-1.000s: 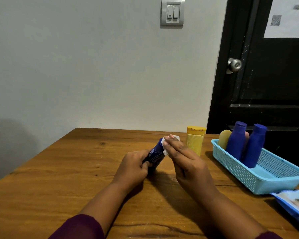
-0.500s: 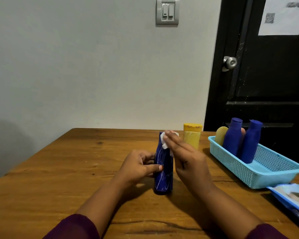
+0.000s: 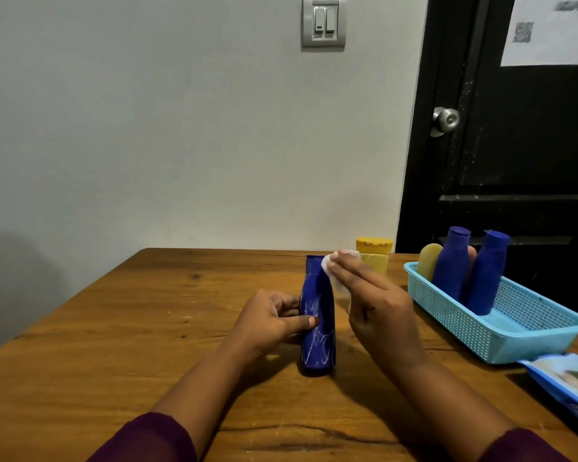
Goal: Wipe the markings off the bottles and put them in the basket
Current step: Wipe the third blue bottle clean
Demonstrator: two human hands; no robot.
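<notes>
Wooden table (image 3: 114, 328): blue bottle (image 3: 317, 328) upright, cap up.

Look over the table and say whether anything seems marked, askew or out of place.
The upright blue bottle that the left hand grips is covered in white scribbles, unlike the two leaning bottles, which look clean, in the basket. Nothing looks spilled or broken.
</notes>
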